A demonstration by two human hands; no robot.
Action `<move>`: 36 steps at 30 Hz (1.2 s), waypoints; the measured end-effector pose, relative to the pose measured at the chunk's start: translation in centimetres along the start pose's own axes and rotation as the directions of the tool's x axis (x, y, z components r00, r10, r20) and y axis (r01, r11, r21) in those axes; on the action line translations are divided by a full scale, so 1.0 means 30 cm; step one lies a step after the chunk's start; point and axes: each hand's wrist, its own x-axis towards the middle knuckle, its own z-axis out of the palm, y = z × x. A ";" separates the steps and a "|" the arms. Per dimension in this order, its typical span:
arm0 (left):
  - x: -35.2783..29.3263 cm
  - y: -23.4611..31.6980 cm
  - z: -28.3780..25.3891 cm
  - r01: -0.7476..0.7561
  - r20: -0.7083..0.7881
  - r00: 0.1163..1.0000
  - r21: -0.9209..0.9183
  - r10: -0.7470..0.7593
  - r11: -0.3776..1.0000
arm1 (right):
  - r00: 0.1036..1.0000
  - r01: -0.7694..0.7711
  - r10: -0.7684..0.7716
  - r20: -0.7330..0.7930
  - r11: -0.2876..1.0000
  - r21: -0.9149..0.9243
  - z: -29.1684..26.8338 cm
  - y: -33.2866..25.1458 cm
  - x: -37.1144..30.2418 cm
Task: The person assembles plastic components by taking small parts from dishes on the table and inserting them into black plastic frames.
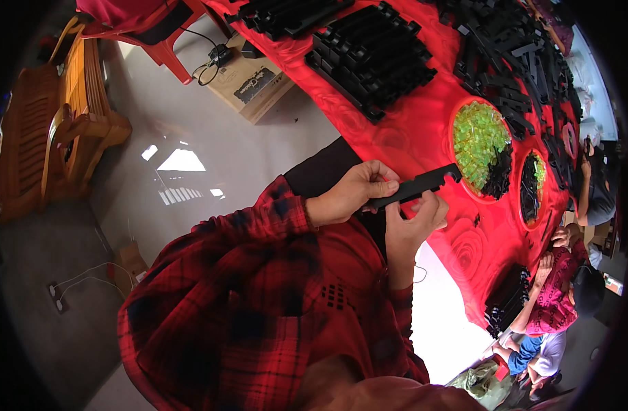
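Observation:
A long black plastic piece (417,185) with a notched, hooked far end is held between my two hands above the near edge of the table. My left hand (352,194) pinches its near end, thumb on top. Below the middle of the piece, my right hand (415,225) grips it with bent fingers. Just beyond the hooked end stands a round red-rimmed bowl (455,168) of small yellow-green pieces (477,140) and small black pieces (497,175). To its right is a smaller bowl (522,209) with similar contents.
Stacked black plastic pieces (372,61) lie on the red tablecloth (389,147), with a loose heap of black parts (506,61) farther right. Two other people, one in a patterned pink shirt (557,294), sit along the right side. A cardboard box (249,85) and wooden bench (81,130) stand left.

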 end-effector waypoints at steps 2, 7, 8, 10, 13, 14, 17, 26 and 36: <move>0.004 -0.004 -0.001 -0.014 -0.008 1.000 0.015 0.014 1.000 | 1.000 0.006 -0.007 -0.008 1.000 -0.008 0.000 0.001 0.001; 0.020 -0.004 -0.015 -0.001 -0.002 1.000 0.031 0.001 1.000 | 0.999 0.036 -0.038 -0.037 0.997 -0.066 0.014 0.004 0.001; 0.024 -0.006 -0.020 -0.009 -0.002 1.000 0.031 0.009 0.999 | 0.999 0.037 -0.040 -0.035 0.997 -0.065 0.017 0.002 0.004; 0.030 -0.004 -0.035 0.000 0.015 1.000 0.027 0.000 1.000 | 0.998 0.056 -0.060 -0.037 0.994 -0.096 0.023 -0.003 0.008; 0.047 -0.006 -0.061 0.010 0.059 0.998 0.037 -0.013 0.999 | 0.998 0.046 -0.050 -0.043 0.994 -0.096 0.042 0.010 0.009; 0.052 -0.004 -0.068 0.014 0.085 0.996 0.050 -0.019 0.999 | 0.998 0.049 -0.054 -0.043 0.994 -0.095 0.047 0.015 0.003; 0.052 0.030 -0.068 0.027 0.095 0.994 0.218 -0.049 0.976 | 0.997 -0.039 0.045 0.062 0.995 -0.096 0.042 0.024 0.015; 0.125 0.138 -0.083 0.020 0.041 0.999 0.020 -0.020 1.000 | 0.983 0.120 -0.104 0.152 0.988 -0.101 0.066 -0.024 0.247; 0.105 0.244 -0.094 -0.230 -0.233 0.899 0.469 0.371 0.853 | 0.934 0.157 -0.162 0.318 0.987 0.042 0.167 -0.081 0.712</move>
